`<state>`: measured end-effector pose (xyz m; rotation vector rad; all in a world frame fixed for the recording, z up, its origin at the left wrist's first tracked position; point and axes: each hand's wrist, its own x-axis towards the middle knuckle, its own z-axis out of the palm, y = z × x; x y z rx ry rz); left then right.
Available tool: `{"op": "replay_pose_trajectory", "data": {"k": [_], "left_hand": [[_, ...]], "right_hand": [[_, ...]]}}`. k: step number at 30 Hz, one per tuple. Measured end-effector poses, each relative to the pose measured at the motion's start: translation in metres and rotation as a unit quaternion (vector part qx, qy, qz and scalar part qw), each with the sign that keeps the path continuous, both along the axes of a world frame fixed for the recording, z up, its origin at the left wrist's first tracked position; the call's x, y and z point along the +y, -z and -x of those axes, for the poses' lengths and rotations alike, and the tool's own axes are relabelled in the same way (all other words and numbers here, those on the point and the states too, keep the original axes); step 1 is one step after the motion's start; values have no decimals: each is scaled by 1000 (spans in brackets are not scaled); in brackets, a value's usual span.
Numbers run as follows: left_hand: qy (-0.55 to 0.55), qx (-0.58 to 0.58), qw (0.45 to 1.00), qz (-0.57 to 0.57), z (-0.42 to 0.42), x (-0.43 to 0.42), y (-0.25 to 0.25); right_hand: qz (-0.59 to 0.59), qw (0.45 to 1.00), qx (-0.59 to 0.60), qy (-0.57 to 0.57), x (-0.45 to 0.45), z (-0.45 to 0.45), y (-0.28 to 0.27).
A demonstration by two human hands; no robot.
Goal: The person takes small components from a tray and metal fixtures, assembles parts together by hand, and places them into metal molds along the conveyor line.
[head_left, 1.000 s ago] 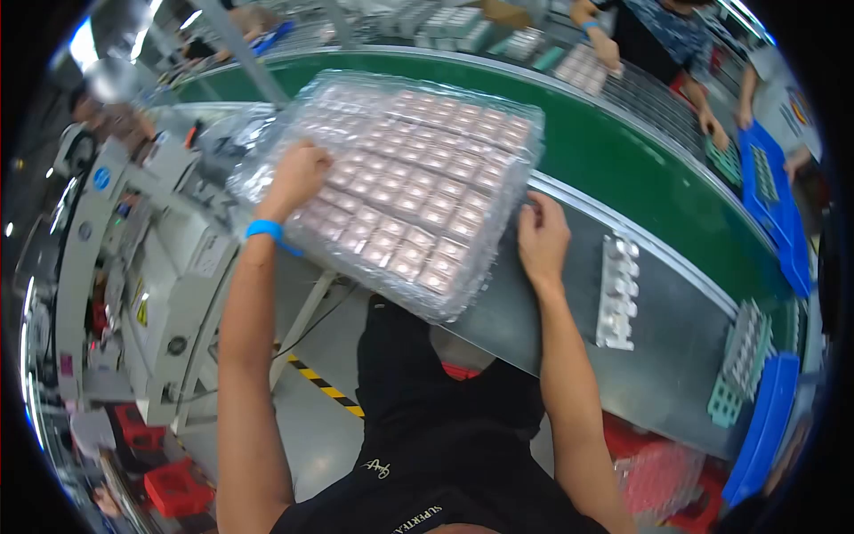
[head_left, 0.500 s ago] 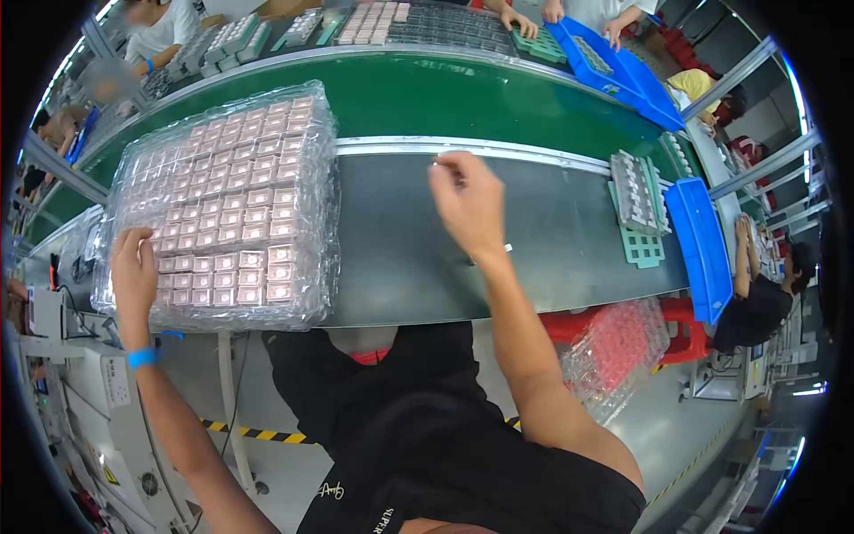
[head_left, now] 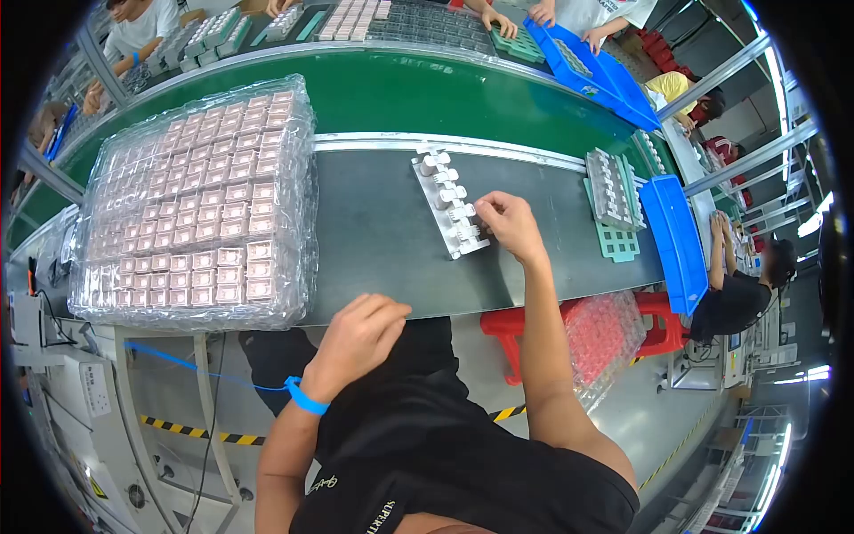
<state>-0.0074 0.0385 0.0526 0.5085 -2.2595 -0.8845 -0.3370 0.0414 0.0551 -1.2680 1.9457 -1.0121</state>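
A white strip-shaped holder [head_left: 442, 201] with several raised white round parts along it lies slantwise on the dark work surface in front of me. Close beside its right edge is my right hand [head_left: 511, 226], thumb and forefinger pinched together; anything between the tips is too small to make out. Over the table's front edge, below and left of the holder, hovers my left hand [head_left: 360, 334]. Its fingers are slightly bent, the thumb stands apart, and no object shows in it. A clear plastic tray [head_left: 107, 191] to the left carries rows of small pale pink square parts [head_left: 209, 214].
At the right stand white strip holders [head_left: 614, 189] on green perforated plates [head_left: 618, 244], beside a blue bin [head_left: 673, 240]. A green conveyor [head_left: 391, 93] runs behind. Co-workers' hands work across it near another blue bin [head_left: 605, 84]. A blue cord trails from my left wristband.
My left hand has left the pink parts and moved right to the table's front edge. My right hand has shifted right and down, uncovering the white holder. The view has shifted slightly.
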Motion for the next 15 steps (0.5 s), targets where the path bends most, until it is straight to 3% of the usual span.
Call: {"op": "replay_pose_trajectory", "data": {"k": [3,8,11,15], "left_hand": [[-52,23,998,-20,5,-10,17],[-88,15,994,-68,4,-21,30],[-98,22,991,-84,3,-20,33],[-125,47,985,-113,7,-19,36]], "right_hand": [[10,999,36,-5,-1,-3,-11],[11,995,-55,-88,-4,7,-4],[42,985,162,-37,-2,13,-22],[99,984,139,-56,2,-42,-61]]}}
